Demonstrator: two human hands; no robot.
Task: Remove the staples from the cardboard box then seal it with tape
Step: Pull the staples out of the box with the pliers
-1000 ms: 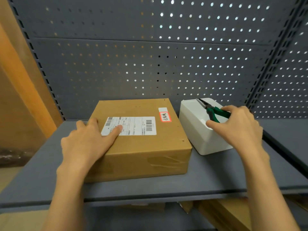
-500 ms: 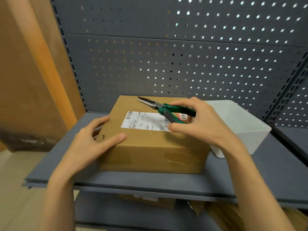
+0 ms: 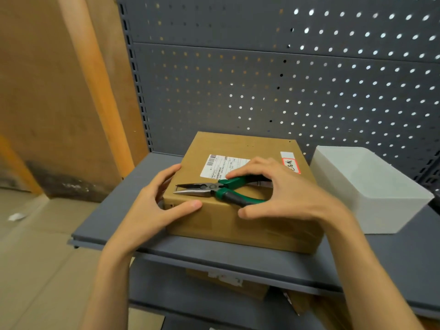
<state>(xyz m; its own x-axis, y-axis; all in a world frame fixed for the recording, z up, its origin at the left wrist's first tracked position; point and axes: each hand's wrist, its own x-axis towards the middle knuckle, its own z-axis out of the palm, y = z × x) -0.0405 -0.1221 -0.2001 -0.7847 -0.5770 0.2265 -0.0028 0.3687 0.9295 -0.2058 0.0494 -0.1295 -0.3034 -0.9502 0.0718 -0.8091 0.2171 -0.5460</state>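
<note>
A brown cardboard box with a white shipping label and a red-edged sticker lies on the grey shelf. My left hand grips the box's near left corner, thumb on the front face and fingers on the left side. My right hand holds green-handled long-nose pliers low over the box top. Their jaws are slightly apart and point at the top's left edge, where a small dark mark shows. No tape is in view.
A white plastic bin stands right of the box, almost touching it. The perforated grey back panel rises behind. Another cardboard box sits on the lower shelf. Wooden boards lean at the left.
My right hand brought the pliers from the white bin across to the box's left edge and lowered them. My left hand slid from the box top to its near left corner.
</note>
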